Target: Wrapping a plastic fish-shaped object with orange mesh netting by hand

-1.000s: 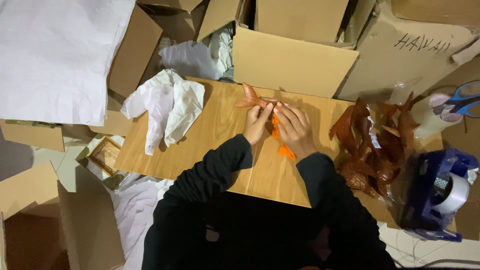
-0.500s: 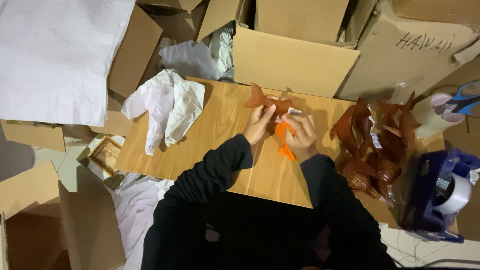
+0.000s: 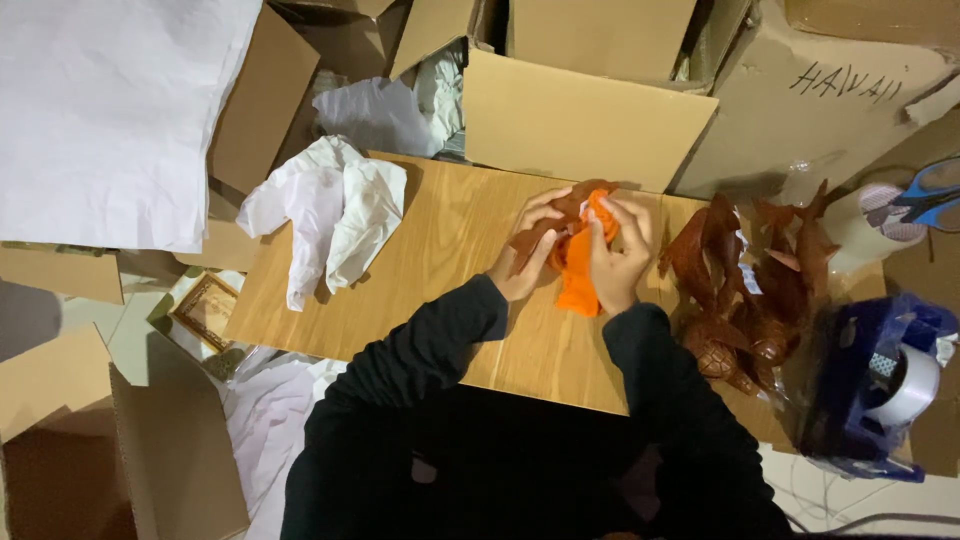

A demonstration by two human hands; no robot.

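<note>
Both my hands are over the middle of a wooden table (image 3: 420, 270). My left hand (image 3: 525, 255) grips a small brown carved wooden figure (image 3: 560, 210) from the left. My right hand (image 3: 620, 255) holds an orange cloth (image 3: 578, 275) pressed against the same figure; the cloth hangs down between my hands. The figure is partly hidden by my fingers and the cloth.
A heap of brown carved figures (image 3: 750, 280) lies at the table's right end. Crumpled white paper (image 3: 325, 215) lies on the left end. Cardboard boxes (image 3: 580, 115) ring the table. A blue tape dispenser (image 3: 880, 390) sits at the right, a framed picture (image 3: 205, 310) on the floor.
The figure and cloth have been lifted off the table and turned in my hands. The cloth now bunches up around the figure instead of lying flat.
</note>
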